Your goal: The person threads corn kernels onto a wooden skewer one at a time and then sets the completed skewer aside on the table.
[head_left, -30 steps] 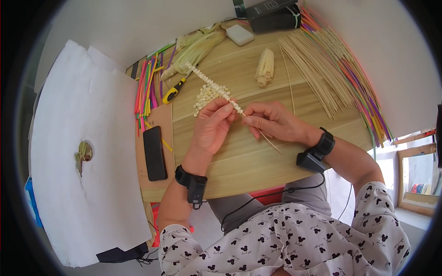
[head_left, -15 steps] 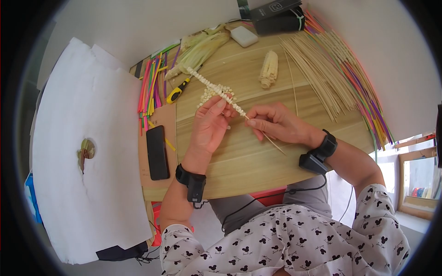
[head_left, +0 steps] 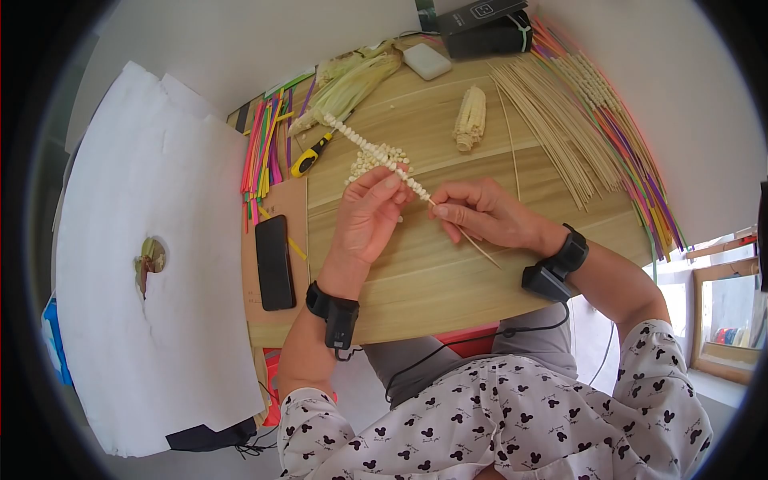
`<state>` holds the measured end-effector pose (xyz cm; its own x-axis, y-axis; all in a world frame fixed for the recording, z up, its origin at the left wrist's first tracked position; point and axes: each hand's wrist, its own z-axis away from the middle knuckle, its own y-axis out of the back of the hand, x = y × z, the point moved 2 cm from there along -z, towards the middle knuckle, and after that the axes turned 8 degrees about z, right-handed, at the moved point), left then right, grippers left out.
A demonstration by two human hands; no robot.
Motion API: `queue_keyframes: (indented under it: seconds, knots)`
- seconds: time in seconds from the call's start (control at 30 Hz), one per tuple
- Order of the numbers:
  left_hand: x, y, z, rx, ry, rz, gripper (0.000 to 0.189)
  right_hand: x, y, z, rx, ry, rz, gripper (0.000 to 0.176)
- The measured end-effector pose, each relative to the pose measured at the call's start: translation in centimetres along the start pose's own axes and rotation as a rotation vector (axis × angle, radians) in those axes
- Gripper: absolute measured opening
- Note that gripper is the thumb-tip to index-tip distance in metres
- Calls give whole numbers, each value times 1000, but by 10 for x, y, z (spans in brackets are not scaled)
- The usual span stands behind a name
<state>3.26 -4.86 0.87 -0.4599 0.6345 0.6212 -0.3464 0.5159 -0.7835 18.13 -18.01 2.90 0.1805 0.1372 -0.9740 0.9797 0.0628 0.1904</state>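
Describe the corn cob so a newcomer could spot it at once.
On the wooden table, find the fan of thin bare sticks beyond the right hand. To its left, closer to the hand than the smooth white case, lies the corn cob. It is pale yellow, stubby and ridged, where the sticks are slender.

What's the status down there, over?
Left hand pinching kernel-threaded stick. Right hand gripping its bare lower end. Loose kernels beneath, on table; yellow-handled tool alongside.

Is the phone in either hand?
No, the phone lies beside the left arm, while both hands hold the skewer.
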Motion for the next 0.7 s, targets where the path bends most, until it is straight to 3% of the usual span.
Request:
queue_keyframes:
  seconds: [0.7]
  knots:
    - [-2,-1,-1,-78,46,105,22,-3,2,1,-16,-23,-20,21]
